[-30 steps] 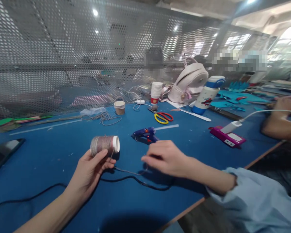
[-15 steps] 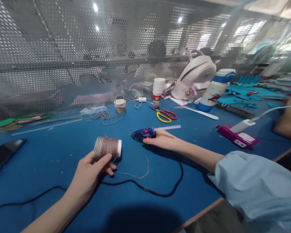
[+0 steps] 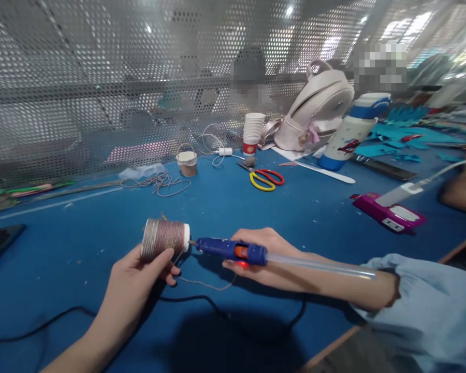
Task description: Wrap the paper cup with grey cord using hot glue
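Glue gun (image 3: 231, 250) has come up to the cup since the earlier frame. Left hand (image 3: 137, 277) slants in from lower left, thumb and fingers pinching the yarn-wrapped cup (image 3: 165, 235); cup sits just above those fingers, long axis roughly level, white rim facing right (loose yarn (image 3: 218, 289) trails right of the fingertips). Right hand (image 3: 274, 276), forearm near level, fingers curled round the gun, nozzle pointing left just beside the rim.
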The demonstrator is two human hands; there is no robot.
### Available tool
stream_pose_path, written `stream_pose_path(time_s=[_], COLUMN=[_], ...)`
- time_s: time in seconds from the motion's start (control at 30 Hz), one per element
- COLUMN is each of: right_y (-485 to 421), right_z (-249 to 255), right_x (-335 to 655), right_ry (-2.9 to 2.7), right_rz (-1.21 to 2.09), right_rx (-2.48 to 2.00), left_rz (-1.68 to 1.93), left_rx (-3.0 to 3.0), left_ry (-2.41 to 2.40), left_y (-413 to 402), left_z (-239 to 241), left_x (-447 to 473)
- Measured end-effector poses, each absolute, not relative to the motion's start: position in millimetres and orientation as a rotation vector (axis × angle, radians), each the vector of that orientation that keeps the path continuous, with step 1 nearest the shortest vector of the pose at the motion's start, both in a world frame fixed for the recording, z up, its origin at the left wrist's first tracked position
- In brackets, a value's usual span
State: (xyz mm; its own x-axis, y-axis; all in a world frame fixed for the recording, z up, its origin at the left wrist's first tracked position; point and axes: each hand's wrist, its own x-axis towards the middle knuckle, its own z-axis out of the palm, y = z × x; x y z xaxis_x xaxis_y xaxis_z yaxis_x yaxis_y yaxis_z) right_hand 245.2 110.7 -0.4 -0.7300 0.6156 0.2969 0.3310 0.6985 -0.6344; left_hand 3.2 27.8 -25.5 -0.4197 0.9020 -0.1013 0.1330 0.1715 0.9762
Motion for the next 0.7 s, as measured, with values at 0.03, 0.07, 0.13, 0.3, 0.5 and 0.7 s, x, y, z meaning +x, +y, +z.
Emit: stream_pose_path(time_s=[0.03, 0.07, 0.13, 0.3, 0.5, 0.7], right_y=[111.4, 112.1, 112.9, 112.1, 114.6, 115.8], right_z=[-3.2, -5.4, -7.9, -6.3, -8.2, -11.0], right_x=[244.9, 244.6, 244.1, 244.8, 246.8, 247.6], right_ry=[-2.413, -2.417, -2.427, -2.473, -2.487, -2.464], right_rz=[0.739, 0.721, 0.705, 0.696, 0.73, 0.73], right_rx=[-0.707, -0.694, -0.674, -0.641, -0.551, -0.534], left_rz=[1.308, 1.3, 1.295, 1.274, 1.292, 1.31], left_rx=[1.005, 1.017, 1.024, 1.021, 1.029, 1.027], left_ry=[1.715, 1.718, 1.718, 1.693, 1.677, 1.68], left_y=[27.8, 27.9, 27.9, 26.7, 26.8, 27.1], left_z=[-25.0, -24.7, -24.7, -24.7, -24.7, -24.6], left_x=[3.3, 3.3, 3.5, 3.7, 4.8, 5.3])
